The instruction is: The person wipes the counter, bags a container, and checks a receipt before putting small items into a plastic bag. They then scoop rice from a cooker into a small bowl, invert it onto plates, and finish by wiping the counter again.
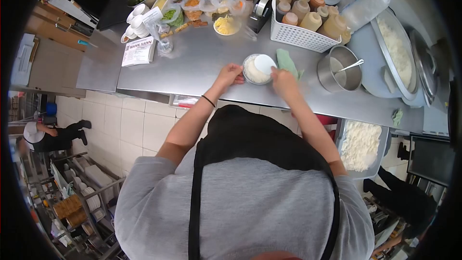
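A small round bowl of white rice sits on the steel counter in front of me. My left hand grips its left rim, fingers curled against the side. My right hand is closed on a white rice paddle, whose broad rounded blade lies over the rice at the bowl's upper right. The paddle's handle is mostly hidden in my fingers. Just beyond my right hand lies a crumpled green cloth.
A steel pot with a spoon stands right of my hands. Behind it is a white basket of sauce bottles. A large rice tub stands far right; a flour-like white tray sits below. Toppings and a box stand left. Two other people are nearby.
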